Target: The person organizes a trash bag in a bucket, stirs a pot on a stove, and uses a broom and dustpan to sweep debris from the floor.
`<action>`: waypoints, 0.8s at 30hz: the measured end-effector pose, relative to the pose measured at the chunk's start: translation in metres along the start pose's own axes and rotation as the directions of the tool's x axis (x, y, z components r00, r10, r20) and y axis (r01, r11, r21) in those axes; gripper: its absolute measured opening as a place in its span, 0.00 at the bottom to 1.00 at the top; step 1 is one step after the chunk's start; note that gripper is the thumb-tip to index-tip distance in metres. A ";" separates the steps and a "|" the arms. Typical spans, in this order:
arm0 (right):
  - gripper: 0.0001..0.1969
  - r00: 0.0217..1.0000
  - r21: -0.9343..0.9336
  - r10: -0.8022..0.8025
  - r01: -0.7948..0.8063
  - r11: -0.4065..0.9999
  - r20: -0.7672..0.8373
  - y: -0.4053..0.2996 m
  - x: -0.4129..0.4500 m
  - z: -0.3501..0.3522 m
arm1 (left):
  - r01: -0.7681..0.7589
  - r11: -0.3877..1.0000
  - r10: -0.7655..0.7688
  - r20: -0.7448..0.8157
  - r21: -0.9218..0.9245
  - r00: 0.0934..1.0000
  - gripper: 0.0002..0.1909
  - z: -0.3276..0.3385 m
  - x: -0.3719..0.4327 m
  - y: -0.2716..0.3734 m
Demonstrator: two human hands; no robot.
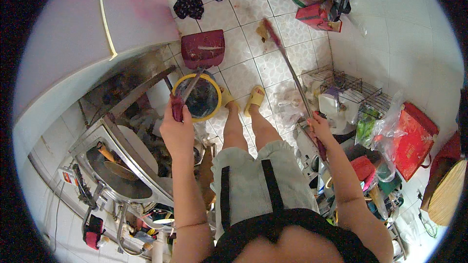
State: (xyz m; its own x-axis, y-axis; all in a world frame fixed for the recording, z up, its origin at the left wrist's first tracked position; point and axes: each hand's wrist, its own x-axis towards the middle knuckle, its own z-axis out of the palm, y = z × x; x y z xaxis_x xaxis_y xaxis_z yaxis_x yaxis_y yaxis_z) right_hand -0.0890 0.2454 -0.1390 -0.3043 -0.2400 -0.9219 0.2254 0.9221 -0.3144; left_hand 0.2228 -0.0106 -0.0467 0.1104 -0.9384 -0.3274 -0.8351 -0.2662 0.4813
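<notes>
My left hand (179, 128) is closed around the grip of a long-handled maroon dustpan (203, 46). The pan is beyond a yellow-rimmed bin (218, 96) lined with a dark plastic bag, and its handle crosses above the bin. In my right hand (319, 128) is the metal handle of a broom (274, 34) with a narrow, blurred maroon head. Beside that head, on the tiles, lies a brown scrap (261, 32). A dark patterned cloth (197, 0) lies on the floor farther off.
A metal sink (113, 175) with a pan in it stands at left. Clear plastic bags (290, 107), a wire rack (351, 84) and a red bag (413, 140) crowd the right side. Full bags and a red box (318, 16) stand by the far wall.
</notes>
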 end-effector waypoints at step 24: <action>0.24 0.834 -0.805 -0.540 0.396 0.443 0.113 -0.011 0.061 -0.024 | -0.173 0.984 0.167 0.131 0.035 0.977 0.16 -0.035 0.006 0.029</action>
State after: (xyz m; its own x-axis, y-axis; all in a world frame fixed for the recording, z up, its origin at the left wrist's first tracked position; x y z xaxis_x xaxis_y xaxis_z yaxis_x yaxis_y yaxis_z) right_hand -0.1319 0.2282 -0.1866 -0.2708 -0.7325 -0.6246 -0.7654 0.5574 -0.3218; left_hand 0.2181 -0.0317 -0.0062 -0.1021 -0.9324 -0.3466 -0.8602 -0.0922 0.5016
